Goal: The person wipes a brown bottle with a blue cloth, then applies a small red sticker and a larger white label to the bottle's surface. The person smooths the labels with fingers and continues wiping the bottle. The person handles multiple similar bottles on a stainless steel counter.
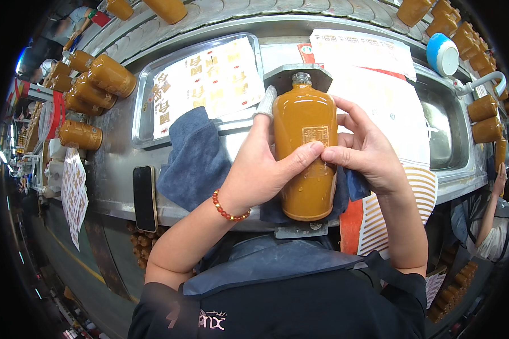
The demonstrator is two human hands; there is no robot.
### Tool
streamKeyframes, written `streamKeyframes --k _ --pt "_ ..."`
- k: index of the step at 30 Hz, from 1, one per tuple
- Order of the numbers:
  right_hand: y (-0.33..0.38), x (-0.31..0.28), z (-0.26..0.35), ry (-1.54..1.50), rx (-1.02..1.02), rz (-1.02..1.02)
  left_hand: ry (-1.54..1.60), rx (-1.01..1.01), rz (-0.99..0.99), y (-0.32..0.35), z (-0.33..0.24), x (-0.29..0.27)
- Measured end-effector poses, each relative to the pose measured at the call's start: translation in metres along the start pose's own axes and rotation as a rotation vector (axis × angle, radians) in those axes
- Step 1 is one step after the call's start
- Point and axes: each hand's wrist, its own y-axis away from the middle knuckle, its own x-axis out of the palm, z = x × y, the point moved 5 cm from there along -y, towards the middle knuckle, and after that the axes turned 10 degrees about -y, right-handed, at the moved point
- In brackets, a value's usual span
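gripping the bottle (306,189) in the middle of the frame, the left hand (261,161) and right hand (373,152) bend partway round its sides; a cloth (193,161) lies left of middle.

left hand (264,168) + right hand (370,153): gripping 1 amber bottle (303,120) | blue cloth (193,155): at left | black phone (145,198): beside cloth

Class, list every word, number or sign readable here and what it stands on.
Wording left uncopied:
Brown bottle: characters in a raised square panel.
Sheet in the metal tray: large gold characters.
Black shirt: pink lettering.
Too small to read:
Print on the hanging sheet.
Print on the upper-right sheet.
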Motion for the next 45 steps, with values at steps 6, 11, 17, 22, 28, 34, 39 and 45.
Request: streamKeyframes --k 6,11,17,22,28,34,39,45 --pt "0.000 0.001 0.001 -0.011 0.007 -0.004 0.006 -0.006 -0.039 -0.001 0.001 -0.002" --pt "0.000 0.001 0.001 -0.005 0.000 0.001 0.015 0.043 -0.068 -0.002 -0.002 0.001" --pt "0.001 0.000 0.001 -0.014 -0.003 0.011 0.004 -0.025 -0.074 0.000 0.002 -0.004" --pt "0.003 0.001 0.004 -0.028 0.045 0.009 0.239 -0.098 -0.049 0.001 0.014 -0.012" --pt "0.006 -0.003 -0.002 -0.017 0.049 0.027 0.258 -0.118 -0.094 0.002 0.013 -0.013" --pt "0.007 0.003 0.000 -0.071 0.060 0.011 0.038 -0.003 -0.096 -0.001 0.003 -0.007" --pt "0.007 0.004 0.002 -0.038 0.052 0.020 0.025 0.006 -0.117 -0.002 0.005 -0.006" --pt "0.006 0.000 -0.001 -0.068 0.061 0.024 0.059 0.005 -0.080 0.000 0.004 -0.005"
